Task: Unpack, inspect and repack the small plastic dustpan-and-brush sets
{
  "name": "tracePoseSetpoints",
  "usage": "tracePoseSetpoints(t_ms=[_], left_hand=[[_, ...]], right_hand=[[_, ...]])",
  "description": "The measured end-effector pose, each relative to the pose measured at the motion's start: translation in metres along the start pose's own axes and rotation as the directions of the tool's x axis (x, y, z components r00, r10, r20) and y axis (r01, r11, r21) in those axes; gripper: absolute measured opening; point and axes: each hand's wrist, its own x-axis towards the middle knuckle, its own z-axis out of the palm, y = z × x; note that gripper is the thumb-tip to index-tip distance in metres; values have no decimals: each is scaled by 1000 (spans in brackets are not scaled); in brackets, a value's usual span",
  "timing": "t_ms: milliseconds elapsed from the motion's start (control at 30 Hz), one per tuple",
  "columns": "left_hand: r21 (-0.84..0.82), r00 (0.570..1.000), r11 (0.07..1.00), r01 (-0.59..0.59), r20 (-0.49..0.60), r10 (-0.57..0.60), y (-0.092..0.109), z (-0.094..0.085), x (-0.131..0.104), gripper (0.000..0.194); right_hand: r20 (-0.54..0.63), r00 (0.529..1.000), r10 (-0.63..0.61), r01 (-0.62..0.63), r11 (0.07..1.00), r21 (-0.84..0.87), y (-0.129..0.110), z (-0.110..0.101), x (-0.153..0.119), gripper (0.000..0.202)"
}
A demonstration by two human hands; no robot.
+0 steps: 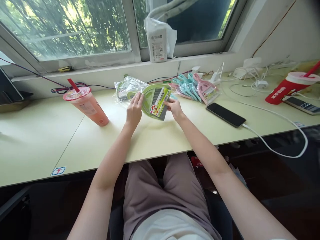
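Observation:
A green mini dustpan (pixel 146 106) is held up over the middle of the table, tilted toward me. A small brush with grey bristles (pixel 163 114) lies in it, partly covered by a bright printed label card (pixel 160 101). My left hand (pixel 135 109) grips the dustpan's left edge, fingers together. On the other side, the fingers of my right hand (pixel 174 107) close on the right edge of the dustpan and brush set; the exact contact is partly hidden. Behind my left hand lies crumpled clear plastic packaging (pixel 130 87), with another green item in or beside it.
A pink drink cup (pixel 91 108) with a red straw stands left. Blue and pink plastic hangers (pixel 187 85) lie behind right. Further right are a black phone (pixel 226 114), a white charging cable (pixel 277 151) and a red cup (pixel 281 89). A bagged box (pixel 158 45) stands on the sill.

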Motion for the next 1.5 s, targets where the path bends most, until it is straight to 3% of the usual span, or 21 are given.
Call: tracePoseSetpoints(t_ms=[100,333,567,700,800,867,900,967,1000,1033,1067,1100,1167,1233,1367,1500], left_hand=[[31,997,998,-61,-51,63,2,-3,-1,60],[83,957,957,-278,-58,283,17,-9,-4,54],[117,933,959,-257,-230,278,19,-20,-4,52],[118,922,935,-334,-166,351,24,-23,-6,47],[114,912,924,-366,-154,380,27,-17,-11,44],[89,910,950,-299,-274,312,26,-12,-13,43],[52,898,974,-221,-378,224,26,-10,-12,47],[-135,818,991,-6,-571,-73,23,-9,-8,69],[-292,764,953,80,-597,-247,21,-10,-4,79],[-472,736,872,130,-543,-403,19,-12,0,83],[-646,749,747,155,-416,-515,18,-15,4,81],[-788,789,589,178,-243,-564,18,-17,7,76],[-926,864,275,257,93,-495,20,-18,11,66],[-938,872,82,336,277,-404,27,-14,10,61],[-930,859,-51,365,357,-366,42,-2,4,59],[-928,852,-47,370,359,-382,41,2,3,61]], right_hand=[[-21,999,26,-25,998,54,-1,1,-2,22],[-102,994,39,-17,978,210,2,4,-8,24],[50,998,-30,19,977,213,-2,3,-10,42],[136,990,-45,22,986,163,-1,7,-14,46],[83,995,-61,42,977,207,-1,10,-16,47],[23,997,-68,59,964,260,-2,11,-16,47],[-2,998,-70,68,958,280,-2,11,-16,47],[-27,997,-71,76,953,294,-3,11,-15,45],[-23,997,-70,73,954,289,-3,11,-16,44],[-12,998,-67,68,957,281,-3,12,-16,43],[4,998,-64,61,961,271,-2,14,-17,42],[20,998,-60,53,964,260,-1,15,-18,42],[36,998,-56,45,970,240,1,19,-21,43],[17,999,-51,45,972,229,3,21,-22,44],[-80,996,-47,66,963,262,4,22,-22,41],[-132,991,-15,55,951,304,2,19,-20,34]])
